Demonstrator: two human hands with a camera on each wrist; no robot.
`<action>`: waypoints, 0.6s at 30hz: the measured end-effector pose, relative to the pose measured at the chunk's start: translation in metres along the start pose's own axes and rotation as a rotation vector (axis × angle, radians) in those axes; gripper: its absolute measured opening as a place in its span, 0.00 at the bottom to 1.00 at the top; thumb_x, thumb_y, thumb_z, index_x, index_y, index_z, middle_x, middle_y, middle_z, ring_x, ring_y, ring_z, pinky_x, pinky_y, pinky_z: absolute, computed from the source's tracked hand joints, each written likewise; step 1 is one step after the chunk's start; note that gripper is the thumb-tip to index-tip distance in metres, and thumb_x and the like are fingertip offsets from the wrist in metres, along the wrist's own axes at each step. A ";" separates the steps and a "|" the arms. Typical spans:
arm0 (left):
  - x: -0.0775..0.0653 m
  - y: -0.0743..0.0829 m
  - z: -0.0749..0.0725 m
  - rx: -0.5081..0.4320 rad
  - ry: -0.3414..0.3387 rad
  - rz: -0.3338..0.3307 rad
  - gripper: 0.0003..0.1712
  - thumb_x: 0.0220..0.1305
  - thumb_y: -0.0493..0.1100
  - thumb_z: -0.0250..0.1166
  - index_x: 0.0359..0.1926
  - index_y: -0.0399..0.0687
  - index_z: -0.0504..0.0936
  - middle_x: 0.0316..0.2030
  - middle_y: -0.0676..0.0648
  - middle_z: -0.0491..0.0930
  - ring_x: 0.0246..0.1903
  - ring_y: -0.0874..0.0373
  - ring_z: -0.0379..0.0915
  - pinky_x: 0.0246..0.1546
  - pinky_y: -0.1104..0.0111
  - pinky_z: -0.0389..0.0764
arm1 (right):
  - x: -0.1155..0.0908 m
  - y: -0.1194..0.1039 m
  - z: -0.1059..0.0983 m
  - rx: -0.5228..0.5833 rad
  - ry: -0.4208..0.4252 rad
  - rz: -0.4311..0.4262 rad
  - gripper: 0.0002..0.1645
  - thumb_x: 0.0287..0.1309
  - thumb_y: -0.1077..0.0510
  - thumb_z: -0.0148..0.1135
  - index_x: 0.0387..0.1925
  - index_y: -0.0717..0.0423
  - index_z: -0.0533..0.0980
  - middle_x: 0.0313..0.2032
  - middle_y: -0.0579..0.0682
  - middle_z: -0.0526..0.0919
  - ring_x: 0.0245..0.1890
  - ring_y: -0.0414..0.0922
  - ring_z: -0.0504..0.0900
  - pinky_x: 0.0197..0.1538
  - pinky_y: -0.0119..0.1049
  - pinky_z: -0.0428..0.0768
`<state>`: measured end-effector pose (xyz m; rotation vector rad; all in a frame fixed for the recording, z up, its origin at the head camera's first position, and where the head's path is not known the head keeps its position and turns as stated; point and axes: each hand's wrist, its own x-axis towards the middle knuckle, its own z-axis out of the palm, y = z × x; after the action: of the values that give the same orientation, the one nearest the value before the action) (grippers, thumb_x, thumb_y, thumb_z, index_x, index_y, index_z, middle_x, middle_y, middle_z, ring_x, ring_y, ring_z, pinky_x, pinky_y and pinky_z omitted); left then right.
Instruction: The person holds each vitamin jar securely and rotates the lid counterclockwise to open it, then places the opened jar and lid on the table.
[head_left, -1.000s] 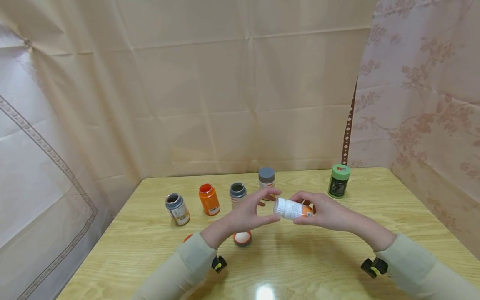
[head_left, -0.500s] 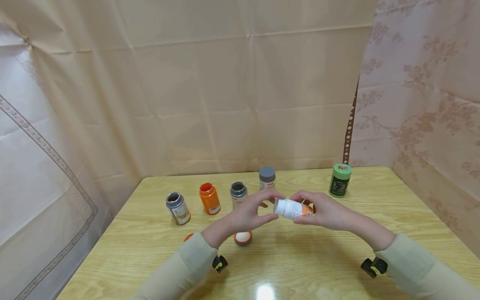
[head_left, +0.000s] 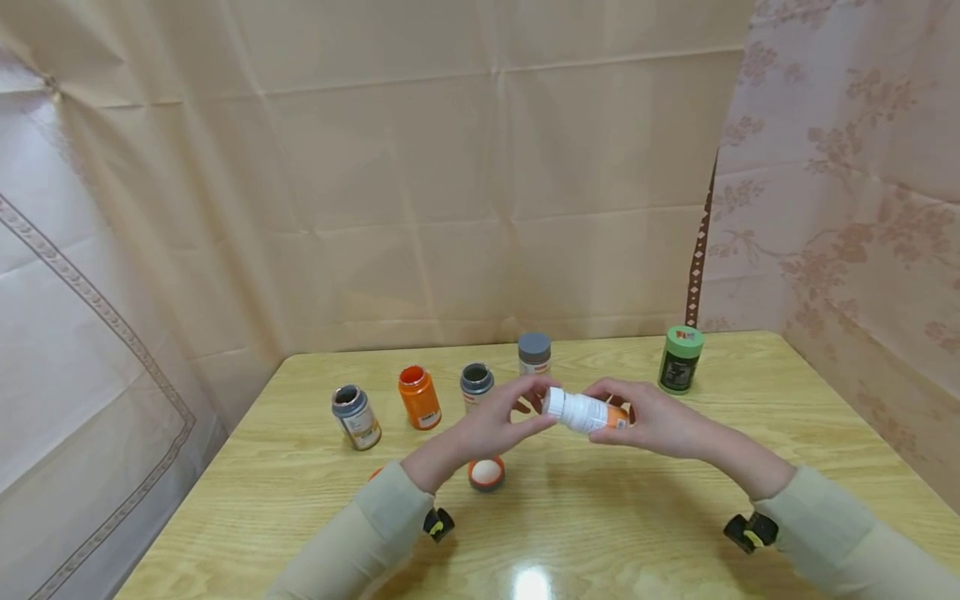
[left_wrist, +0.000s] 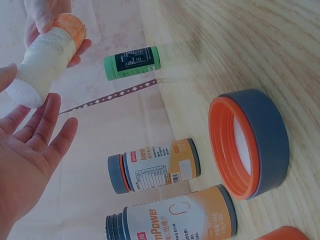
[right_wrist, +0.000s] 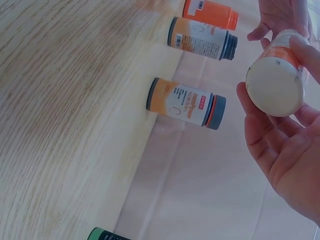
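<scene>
The right hand (head_left: 651,422) clamps thumb and fingers round the base end of a cylindrical white plastic bottle (head_left: 587,413), tilted above the pale wood-grain table (head_left: 600,517) with its ribbed white cap (head_left: 555,403) towards nine o'clock. The left hand (head_left: 495,425) pinches that cap between thumb and fingertips. In the head view, a green-lidded black jar (head_left: 679,367) stands at the bottle's two o'clock, an open orange plastic container (head_left: 422,406) at nine.

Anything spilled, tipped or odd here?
No spill or toppled bottle visible. Slightly odd: the orange bottle and two gray-necked bottles stand uncapped, with a gray cap lying open side up in front. The tilted white bottle is held in the right hand.
</scene>
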<state>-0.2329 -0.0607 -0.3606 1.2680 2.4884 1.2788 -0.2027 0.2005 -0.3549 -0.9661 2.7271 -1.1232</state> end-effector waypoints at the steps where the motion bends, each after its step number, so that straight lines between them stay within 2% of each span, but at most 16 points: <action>1: 0.000 0.000 0.000 0.001 0.001 0.000 0.21 0.67 0.43 0.64 0.59 0.47 0.72 0.45 0.53 0.77 0.43 0.62 0.72 0.45 0.69 0.76 | 0.000 0.000 0.000 0.002 0.000 0.002 0.25 0.57 0.46 0.69 0.53 0.50 0.74 0.37 0.44 0.78 0.33 0.43 0.74 0.30 0.33 0.75; 6: 0.000 -0.001 -0.002 -0.002 -0.004 -0.001 0.22 0.67 0.44 0.64 0.59 0.47 0.72 0.45 0.53 0.77 0.43 0.61 0.72 0.46 0.68 0.76 | -0.002 0.003 -0.002 0.004 0.012 0.004 0.25 0.57 0.46 0.69 0.53 0.50 0.75 0.38 0.46 0.79 0.34 0.43 0.74 0.31 0.33 0.76; 13: 0.001 -0.005 -0.004 -0.015 0.004 0.027 0.22 0.66 0.43 0.65 0.59 0.46 0.73 0.44 0.53 0.78 0.43 0.61 0.73 0.47 0.56 0.78 | -0.004 0.008 -0.005 -0.007 0.028 -0.005 0.25 0.57 0.47 0.69 0.53 0.51 0.75 0.40 0.44 0.79 0.35 0.43 0.75 0.32 0.34 0.77; 18: 0.002 -0.009 -0.005 0.010 0.017 0.021 0.22 0.66 0.44 0.65 0.59 0.46 0.73 0.44 0.53 0.78 0.43 0.61 0.74 0.45 0.65 0.78 | -0.004 0.013 -0.009 -0.051 0.045 0.007 0.26 0.56 0.47 0.70 0.53 0.53 0.75 0.40 0.45 0.80 0.35 0.43 0.76 0.33 0.35 0.77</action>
<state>-0.2416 -0.0653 -0.3633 1.2942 2.5023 1.2890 -0.2091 0.2156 -0.3576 -0.9484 2.8058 -1.0931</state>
